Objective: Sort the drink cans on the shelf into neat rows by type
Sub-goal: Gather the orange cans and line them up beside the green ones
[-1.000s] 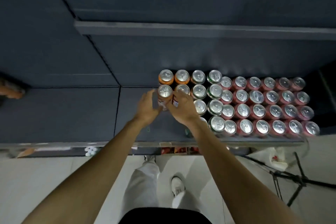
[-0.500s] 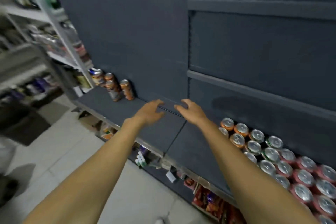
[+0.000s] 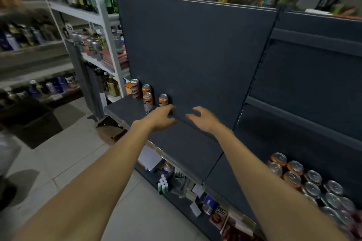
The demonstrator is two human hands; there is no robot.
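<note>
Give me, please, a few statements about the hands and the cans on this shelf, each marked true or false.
1. Both hands are empty. True: the left hand and the right hand hold nothing, fingers loosely spread.
2. Four cans stand at the far left end of the dark shelf. True: the loose cans stand upright near the back panel.
3. The left hand grips an orange can. False: it hovers just short of the nearest orange can.
4. The packed block of cans lies at the left end. False: it is at the lower right.
5. All packed cans are red. False: some at its near corner are orange.
</note>
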